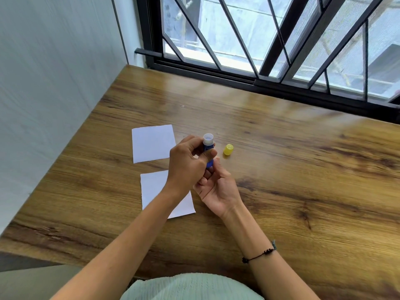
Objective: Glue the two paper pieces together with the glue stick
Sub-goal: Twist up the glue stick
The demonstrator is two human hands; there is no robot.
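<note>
Glue stick (208, 146) stands upright, left hand (188, 165) gripping its barrel, right hand (216, 187) pinching the base; both papers lie left, nearer paper (151, 187) under the left wrist.

My left hand (188, 163) and right hand (216, 187) grip the uncapped glue stick (208, 144); its yellow cap (228, 149) stands just right of it.
</note>
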